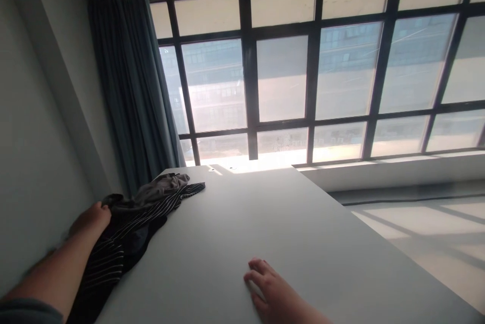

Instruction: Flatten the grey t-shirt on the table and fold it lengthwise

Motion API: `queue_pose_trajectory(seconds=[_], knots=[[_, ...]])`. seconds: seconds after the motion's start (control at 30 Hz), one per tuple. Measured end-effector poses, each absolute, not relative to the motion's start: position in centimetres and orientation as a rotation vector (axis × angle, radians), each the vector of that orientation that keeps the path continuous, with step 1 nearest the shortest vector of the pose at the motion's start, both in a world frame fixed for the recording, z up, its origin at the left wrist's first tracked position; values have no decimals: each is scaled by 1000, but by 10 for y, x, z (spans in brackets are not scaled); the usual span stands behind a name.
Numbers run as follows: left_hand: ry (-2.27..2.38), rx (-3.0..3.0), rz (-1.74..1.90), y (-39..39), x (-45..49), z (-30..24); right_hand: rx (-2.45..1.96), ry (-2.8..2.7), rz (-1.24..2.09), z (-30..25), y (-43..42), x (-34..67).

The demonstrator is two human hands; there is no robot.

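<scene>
My left hand [93, 219] reaches over the pile at the table's left side, its fingers closed on the edge of a dark garment [113, 202]. A black garment with thin white stripes [146, 215] lies across the heap, with a crumpled grey garment [161, 190] beyond it. My left forearm hides part of the pile. My right hand [267, 286] is over the bare white table [227, 223] near its front, fingers slightly bent and apart, holding nothing.
A white wall [34, 137] runs along the left, close to the clothes. Behind the table hang a blue-grey curtain [125, 96] and a wide window with dark frames [252, 76]. Sunlit floor [435, 228] and a dark cable [401, 199] show at the right.
</scene>
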State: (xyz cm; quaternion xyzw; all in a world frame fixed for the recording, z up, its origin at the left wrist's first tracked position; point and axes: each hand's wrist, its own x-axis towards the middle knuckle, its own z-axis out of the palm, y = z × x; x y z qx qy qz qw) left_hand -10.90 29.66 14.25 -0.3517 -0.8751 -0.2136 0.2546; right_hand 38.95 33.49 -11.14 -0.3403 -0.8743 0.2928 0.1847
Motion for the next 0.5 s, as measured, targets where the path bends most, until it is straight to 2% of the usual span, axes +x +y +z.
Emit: queue_pose_trajectory(seconds=[0.13, 0.23, 0.37, 0.5], knots=[[-2338, -1012, -626, 336, -55, 187, -971, -2454, 869, -106, 335, 392], [-1980, -1440, -819, 346, 18, 190, -1006, -2385, 879, -100, 335, 395], [-1653, -1994, -929, 314, 119, 132, -999, -2123, 743, -102, 339, 397], [-1685, -2126, -791, 264, 172, 40, -1017, -1907, 621, -114, 348, 395]])
